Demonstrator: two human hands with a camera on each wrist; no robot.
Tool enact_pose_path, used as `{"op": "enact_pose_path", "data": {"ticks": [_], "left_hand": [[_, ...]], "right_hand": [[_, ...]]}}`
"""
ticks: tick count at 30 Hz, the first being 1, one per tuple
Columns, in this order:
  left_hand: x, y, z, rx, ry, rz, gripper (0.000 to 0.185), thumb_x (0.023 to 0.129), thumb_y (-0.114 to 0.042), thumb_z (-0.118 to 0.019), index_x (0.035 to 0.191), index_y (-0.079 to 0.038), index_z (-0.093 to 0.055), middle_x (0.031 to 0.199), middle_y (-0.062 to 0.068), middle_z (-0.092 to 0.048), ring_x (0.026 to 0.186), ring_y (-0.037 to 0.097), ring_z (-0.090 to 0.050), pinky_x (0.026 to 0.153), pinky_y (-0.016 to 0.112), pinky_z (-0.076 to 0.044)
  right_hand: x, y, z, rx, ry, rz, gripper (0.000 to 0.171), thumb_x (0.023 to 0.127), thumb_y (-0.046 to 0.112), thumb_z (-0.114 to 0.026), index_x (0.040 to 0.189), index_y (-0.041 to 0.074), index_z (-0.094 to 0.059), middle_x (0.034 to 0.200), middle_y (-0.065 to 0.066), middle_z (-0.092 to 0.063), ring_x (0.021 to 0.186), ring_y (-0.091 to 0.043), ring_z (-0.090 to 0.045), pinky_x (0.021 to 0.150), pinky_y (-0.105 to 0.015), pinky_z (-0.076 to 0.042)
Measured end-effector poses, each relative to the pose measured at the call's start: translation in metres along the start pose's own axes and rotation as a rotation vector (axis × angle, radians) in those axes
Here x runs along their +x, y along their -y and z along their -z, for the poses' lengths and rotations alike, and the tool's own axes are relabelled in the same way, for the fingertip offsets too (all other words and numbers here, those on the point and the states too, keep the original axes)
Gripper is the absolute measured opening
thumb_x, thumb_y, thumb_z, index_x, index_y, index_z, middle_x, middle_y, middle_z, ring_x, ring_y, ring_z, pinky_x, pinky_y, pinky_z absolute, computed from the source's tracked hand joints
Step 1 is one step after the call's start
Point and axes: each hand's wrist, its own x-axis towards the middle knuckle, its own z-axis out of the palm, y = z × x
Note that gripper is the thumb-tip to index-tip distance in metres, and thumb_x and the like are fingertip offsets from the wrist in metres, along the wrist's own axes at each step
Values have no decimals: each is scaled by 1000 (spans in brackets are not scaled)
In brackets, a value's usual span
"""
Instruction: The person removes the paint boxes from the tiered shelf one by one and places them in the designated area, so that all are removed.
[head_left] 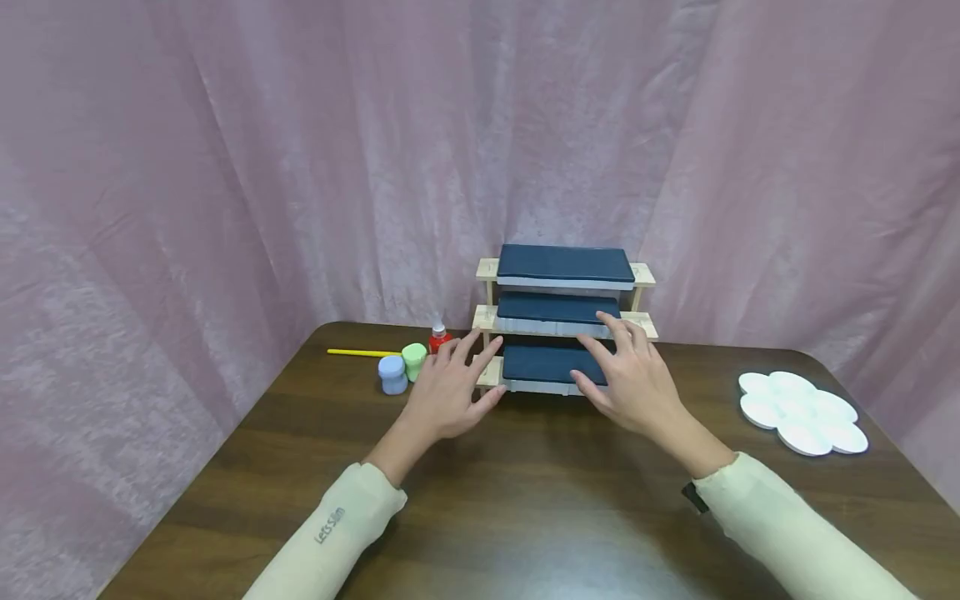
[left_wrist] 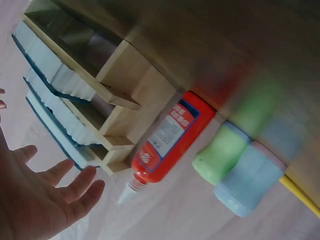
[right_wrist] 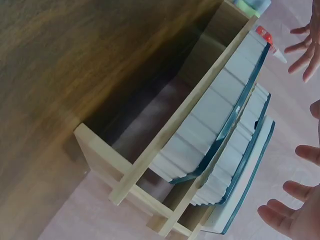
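Observation:
A three-tier wooden rack (head_left: 486,317) carries one white box with a dark blue top on each step: an upper box (head_left: 566,265), a middle box (head_left: 555,308) and a lower box (head_left: 551,365). My left hand (head_left: 448,390) is raised before the rack's left end, fingers spread, holding nothing. Across from it, my right hand (head_left: 637,377) hovers with parted fingers and overlaps the middle and lower boxes in the head view. Both wrist views show a gap between the fingers and the boxes. Ribbed white sides of the lower box (right_wrist: 200,130) face the right wrist camera.
Left of the rack stand a red bottle (left_wrist: 170,135) with a white nozzle, a light green jar (head_left: 415,360) and a light blue jar (head_left: 392,375). A yellow stick (head_left: 360,352) lies behind them. A white flower-shaped palette (head_left: 798,412) lies at the right. Pink curtains (head_left: 360,167) hang behind the table.

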Motion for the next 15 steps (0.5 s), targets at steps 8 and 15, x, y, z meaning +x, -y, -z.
{"op": "enact_pose_path", "data": {"ticks": [8, 15], "left_hand": [[0, 9, -3, -115, 32, 30, 62, 98, -56, -46, 153, -29, -39, 152, 7, -39, 125, 32, -49, 94, 53, -48], [0, 16, -8, -188, 76, 49, 56, 97, -51, -52, 147, -27, -47, 145, 7, -47, 116, 28, -56, 85, 47, -53]], "right_hand": [[6, -10, 0, 62, 23, -51, 50, 88, 43, -67, 128, 12, -64, 144, -21, -44, 119, -44, -46, 71, -57, -54], [12, -21, 1, 108, 67, -129, 48, 90, 40, -67, 129, 12, -64, 145, -21, -42, 117, -45, -47, 56, -46, -53]]}}
